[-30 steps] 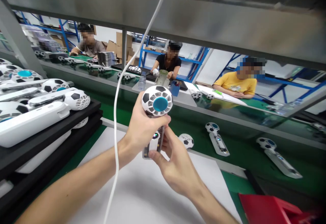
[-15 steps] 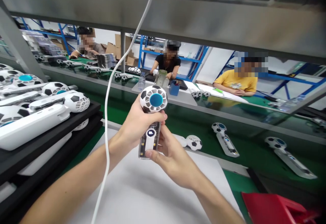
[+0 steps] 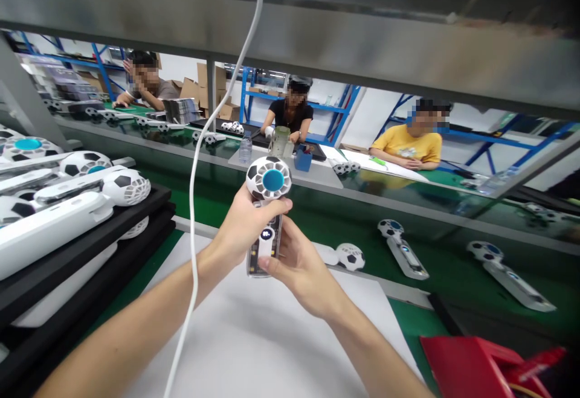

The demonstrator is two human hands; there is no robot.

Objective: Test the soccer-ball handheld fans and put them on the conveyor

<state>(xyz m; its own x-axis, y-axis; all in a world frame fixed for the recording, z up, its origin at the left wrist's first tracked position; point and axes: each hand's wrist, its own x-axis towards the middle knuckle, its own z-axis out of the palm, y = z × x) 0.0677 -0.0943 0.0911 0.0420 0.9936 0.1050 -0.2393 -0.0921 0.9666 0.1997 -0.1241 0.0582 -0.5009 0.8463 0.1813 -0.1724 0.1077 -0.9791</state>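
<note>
I hold a handheld fan (image 3: pixel 268 205) upright in front of me; it has a football-pattern head with a blue centre and a clear handle with a small lit display. My left hand (image 3: pixel 242 224) wraps round the handle just below the head, thumb across the front. My right hand (image 3: pixel 296 265) cups the lower handle from the right, thumb at its bottom end. A white cable (image 3: pixel 199 162) hangs from above, in front of my left forearm.
Black trays (image 3: pixel 90 229) stacked at left carry several of the same fans. More fans (image 3: pixel 401 247) lie on the green conveyor (image 3: pixel 435 271) beyond the white mat (image 3: pixel 254 337). A red box (image 3: pixel 471 368) sits at lower right. Three people sit across the line.
The fan and both hands have drifted slightly left and lower in view. The display on the handle, dim a second ago, now shows lit. The fans on the conveyor have shifted.
</note>
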